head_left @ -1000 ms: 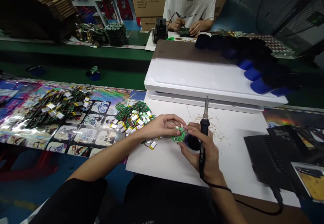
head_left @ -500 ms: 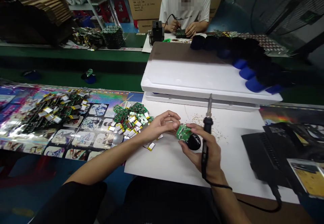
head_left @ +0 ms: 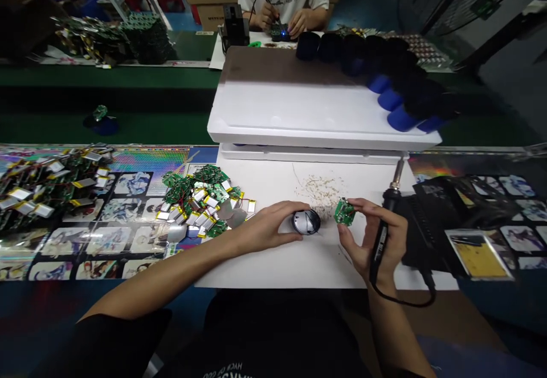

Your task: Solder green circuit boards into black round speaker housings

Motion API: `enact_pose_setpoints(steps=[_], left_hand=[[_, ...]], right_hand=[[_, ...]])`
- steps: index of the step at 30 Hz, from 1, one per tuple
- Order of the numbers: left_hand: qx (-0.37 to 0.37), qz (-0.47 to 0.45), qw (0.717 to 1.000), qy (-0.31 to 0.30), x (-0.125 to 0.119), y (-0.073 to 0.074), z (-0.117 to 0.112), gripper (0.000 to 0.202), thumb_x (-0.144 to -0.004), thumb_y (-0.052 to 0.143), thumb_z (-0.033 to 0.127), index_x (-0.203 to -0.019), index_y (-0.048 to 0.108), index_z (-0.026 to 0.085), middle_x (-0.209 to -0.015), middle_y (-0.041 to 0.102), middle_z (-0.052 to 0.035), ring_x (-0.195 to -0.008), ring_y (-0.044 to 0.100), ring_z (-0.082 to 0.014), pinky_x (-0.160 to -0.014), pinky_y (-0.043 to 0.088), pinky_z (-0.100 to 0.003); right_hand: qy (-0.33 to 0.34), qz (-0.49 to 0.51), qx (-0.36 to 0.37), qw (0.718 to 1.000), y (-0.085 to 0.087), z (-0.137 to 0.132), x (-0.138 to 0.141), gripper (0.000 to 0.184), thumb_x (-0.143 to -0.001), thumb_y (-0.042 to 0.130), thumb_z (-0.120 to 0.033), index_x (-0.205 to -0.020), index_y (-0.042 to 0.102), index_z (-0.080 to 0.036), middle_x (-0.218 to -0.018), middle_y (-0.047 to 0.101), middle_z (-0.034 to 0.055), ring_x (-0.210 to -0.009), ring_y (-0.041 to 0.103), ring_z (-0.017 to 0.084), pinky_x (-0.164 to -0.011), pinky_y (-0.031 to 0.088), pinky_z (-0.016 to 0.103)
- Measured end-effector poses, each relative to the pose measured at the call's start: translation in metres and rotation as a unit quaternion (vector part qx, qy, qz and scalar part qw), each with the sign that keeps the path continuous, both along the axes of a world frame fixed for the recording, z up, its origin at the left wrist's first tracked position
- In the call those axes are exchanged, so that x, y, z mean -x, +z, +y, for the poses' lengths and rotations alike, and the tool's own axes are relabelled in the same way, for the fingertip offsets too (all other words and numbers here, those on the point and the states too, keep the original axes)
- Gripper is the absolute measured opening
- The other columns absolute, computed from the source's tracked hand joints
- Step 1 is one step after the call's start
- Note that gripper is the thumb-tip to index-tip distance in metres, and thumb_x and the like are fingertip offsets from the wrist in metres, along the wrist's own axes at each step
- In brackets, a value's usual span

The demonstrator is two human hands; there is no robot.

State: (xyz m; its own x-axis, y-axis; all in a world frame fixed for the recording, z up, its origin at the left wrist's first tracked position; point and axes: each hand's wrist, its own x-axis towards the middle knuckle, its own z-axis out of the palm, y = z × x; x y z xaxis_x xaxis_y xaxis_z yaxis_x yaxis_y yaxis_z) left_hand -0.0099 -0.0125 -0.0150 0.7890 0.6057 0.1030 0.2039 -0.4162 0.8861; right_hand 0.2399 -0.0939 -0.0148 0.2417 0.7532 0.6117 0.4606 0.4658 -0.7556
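Note:
My right hand (head_left: 376,238) pinches a small round green circuit board (head_left: 344,211) between thumb and forefinger, and a black soldering iron (head_left: 384,218) lies across its palm with the tip pointing up and away. My left hand (head_left: 269,225) rests on the white sheet (head_left: 307,258), fingers curled against a small round black and silver part (head_left: 306,222). The board is held a little to the right of that round part, apart from it.
A pile of green boards with silver batteries (head_left: 199,198) lies left of my left hand, a bigger heap (head_left: 38,179) further left. White foam trays (head_left: 307,110) with blue and black caps (head_left: 397,90) stand behind. A black soldering station (head_left: 436,218) is at right. Another person's hands (head_left: 280,22) work across the green belt.
The right hand has carried the green board and iron to the right, off the round black part. The left hand let go of the board and now rests at that part. The camera shifted right.

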Motion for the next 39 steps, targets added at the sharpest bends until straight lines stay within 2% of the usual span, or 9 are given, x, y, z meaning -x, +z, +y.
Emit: enact_pose_setpoints(steps=[5,9,12,16,20,23,27,34,39], left_hand=[[-0.072,-0.002,0.995,0.064,0.0,0.002,0.004,0.043,-0.1,0.075,0.031,-0.14,0.062,0.023,-0.132,0.071,-0.012,-0.125,0.069,-0.0256,-0.113,0.055,-0.042],[-0.098,-0.011,0.995,0.031,0.003,0.002,0.007,0.035,-0.1,0.074,0.026,-0.133,0.064,0.021,-0.155,0.057,-0.0171,-0.148,0.056,-0.0278,-0.124,0.049,-0.044],[-0.092,-0.016,0.996,0.011,0.004,-0.001,0.009,0.005,-0.103,0.068,0.025,-0.105,0.066,0.02,-0.156,0.059,-0.0144,-0.145,0.06,-0.0251,-0.121,0.052,-0.04],[-0.12,-0.037,0.99,0.059,0.006,-0.003,0.012,0.007,-0.102,0.07,0.024,-0.102,0.064,0.02,-0.14,0.066,-0.0148,-0.134,0.069,-0.0247,-0.11,0.059,-0.037],[-0.133,-0.008,0.991,0.015,0.006,-0.002,0.013,0.025,-0.102,0.072,0.025,-0.125,0.063,0.022,-0.162,0.053,-0.0167,-0.151,0.056,-0.0267,-0.122,0.053,-0.042],[-0.167,0.004,0.986,0.011,0.006,-0.002,0.012,0.011,-0.103,0.071,0.03,-0.103,0.066,0.02,-0.163,0.054,-0.0162,-0.154,0.052,-0.0286,-0.126,0.049,-0.046],[-0.194,0.006,0.979,0.059,0.007,-0.004,0.013,0.032,-0.102,0.073,0.037,-0.081,0.056,0.02,-0.149,0.064,-0.0163,-0.139,0.063,-0.0284,-0.114,0.056,-0.045],[-0.121,0.073,0.99,-0.017,0.029,0.019,0.027,0.048,-0.086,0.082,0.026,-0.124,0.053,0.022,-0.159,0.05,-0.019,-0.15,0.05,-0.0343,-0.119,0.05,-0.049],[-0.065,0.112,0.992,0.0,0.044,0.025,0.037,0.082,-0.085,0.08,0.024,-0.155,0.038,0.025,-0.137,0.063,-0.011,-0.129,0.064,-0.0287,-0.111,0.054,-0.042]], right_hand=[[0.006,-0.004,0.018,1.0,-0.005,-0.002,0.002,0.058,-0.08,0.084,-0.01,-0.129,0.059,-0.025,-0.125,0.072,0.0089,-0.121,0.074,0.027,-0.105,0.063,0.051],[0.013,-0.008,0.025,1.0,-0.004,0.002,0.005,0.058,-0.08,0.084,-0.009,-0.129,0.058,-0.025,-0.126,0.072,0.0093,-0.122,0.074,0.027,-0.106,0.063,0.052],[0.013,0.004,0.021,1.0,-0.005,0.005,0.008,0.057,-0.08,0.084,-0.01,-0.128,0.059,-0.026,-0.125,0.072,0.0086,-0.121,0.074,0.028,-0.105,0.064,0.052],[0.018,0.02,0.016,1.0,-0.007,0.006,0.008,0.058,-0.08,0.084,-0.008,-0.129,0.06,-0.026,-0.125,0.073,0.0082,-0.122,0.074,0.028,-0.106,0.063,0.051],[0.018,0.024,0.022,0.999,-0.01,0.006,0.007,0.058,-0.079,0.085,-0.008,-0.129,0.061,-0.027,-0.125,0.073,0.008,-0.121,0.074,0.028,-0.106,0.063,0.051],[0.017,0.026,0.013,0.999,-0.011,0.005,0.008,0.059,-0.079,0.084,-0.007,-0.13,0.062,-0.027,-0.124,0.073,0.0076,-0.119,0.075,0.027,-0.105,0.063,0.049],[0.023,0.024,0.01,0.999,-0.013,0.003,0.008,0.062,-0.079,0.084,-0.005,-0.132,0.061,-0.027,-0.125,0.073,0.0085,-0.12,0.075,0.027,-0.105,0.062,0.049],[0.016,0.023,0.017,0.999,-0.015,0.001,0.008,0.059,-0.08,0.084,-0.008,-0.131,0.06,-0.026,-0.124,0.073,0.0095,-0.119,0.075,0.027,-0.106,0.063,0.051],[0.017,0.027,0.016,0.999,-0.013,0.002,0.007,0.057,-0.081,0.084,-0.008,-0.13,0.061,-0.026,-0.123,0.074,0.0089,-0.119,0.075,0.027,-0.105,0.063,0.049]])
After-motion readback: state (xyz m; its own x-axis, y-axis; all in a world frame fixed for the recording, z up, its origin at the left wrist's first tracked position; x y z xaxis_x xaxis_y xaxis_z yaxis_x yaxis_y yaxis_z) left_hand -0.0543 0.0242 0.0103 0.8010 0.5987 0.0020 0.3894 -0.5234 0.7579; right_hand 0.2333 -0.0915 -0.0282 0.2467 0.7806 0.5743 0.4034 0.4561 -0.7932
